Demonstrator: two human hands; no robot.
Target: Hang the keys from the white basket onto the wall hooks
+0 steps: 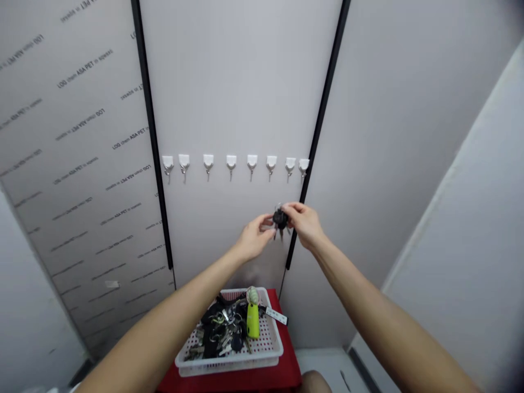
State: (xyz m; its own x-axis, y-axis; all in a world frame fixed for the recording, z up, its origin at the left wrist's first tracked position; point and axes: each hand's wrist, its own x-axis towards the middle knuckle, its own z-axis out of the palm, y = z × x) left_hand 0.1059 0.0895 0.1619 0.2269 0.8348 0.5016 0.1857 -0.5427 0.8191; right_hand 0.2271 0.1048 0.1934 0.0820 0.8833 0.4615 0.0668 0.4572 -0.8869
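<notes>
A bunch of keys (pixel 280 219) with a black fob hangs in front of the wall, below the row of hooks. My right hand (pixel 305 222) pinches it near its ring at the top. On the other side, my left hand (pixel 254 238) has its thumb and fingers parted, with the tips right at the bunch's left edge; whether they touch it is hard to tell. Several white adhesive hooks (pixel 252 161) with metal hangers line the wall above both hands. Below, a white plastic basket (pixel 229 362) holds many keys (pixel 225 333) and a yellow-green key holder (pixel 252 321).
The basket stands on a red surface (pixel 286 376). A white tag with dark marks (pixel 277 315) sticks out over its right rim. Black vertical strips (pixel 152 120) border the middle wall panel. Printed lettering covers the left panel (pixel 82 164). A knee (pixel 315 382) shows at the bottom.
</notes>
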